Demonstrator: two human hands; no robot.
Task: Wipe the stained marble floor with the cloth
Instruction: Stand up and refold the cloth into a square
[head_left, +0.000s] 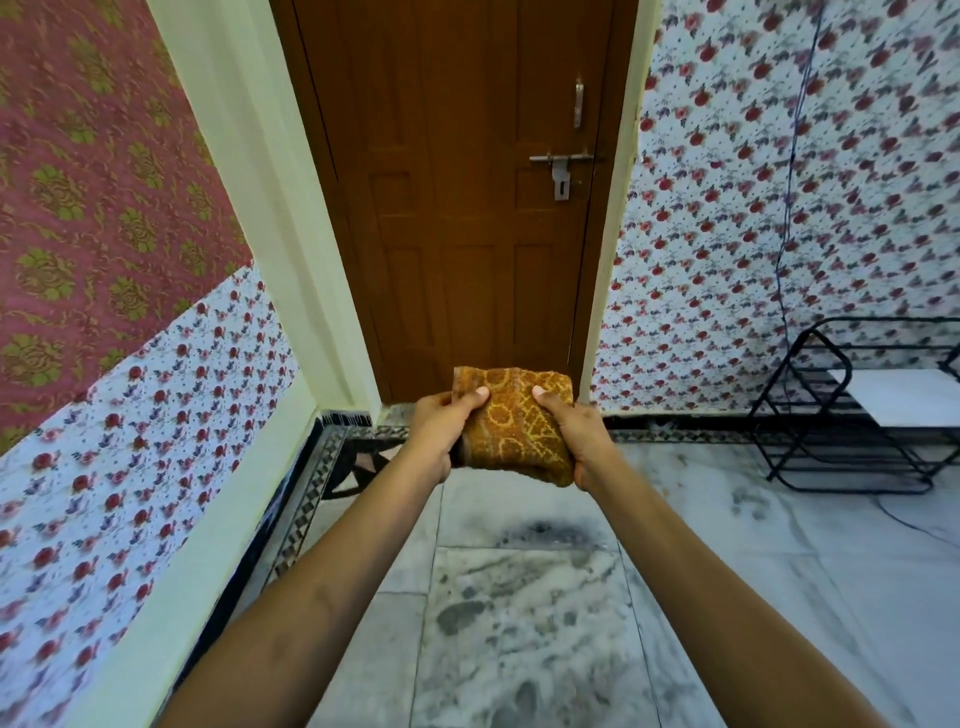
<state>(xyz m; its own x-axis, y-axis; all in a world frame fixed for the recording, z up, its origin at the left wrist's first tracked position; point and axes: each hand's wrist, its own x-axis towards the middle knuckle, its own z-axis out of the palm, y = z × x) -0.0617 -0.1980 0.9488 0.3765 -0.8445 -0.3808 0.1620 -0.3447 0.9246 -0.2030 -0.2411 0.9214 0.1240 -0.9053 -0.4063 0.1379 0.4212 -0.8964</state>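
- Marble floor (519, 623): dark smudges; closed brown door (467, 208) ahead, black rack (841, 415) right.
- Left hand (441, 431), right hand (571, 436): each grip clamped on folded cloth (514, 426).
- No writing legible.

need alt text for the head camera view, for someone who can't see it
Two bare hands, left hand and right hand, hold a folded orange patterned cloth up above a stained marble floor. A closed brown door stands ahead, with a black wire rack to the right.
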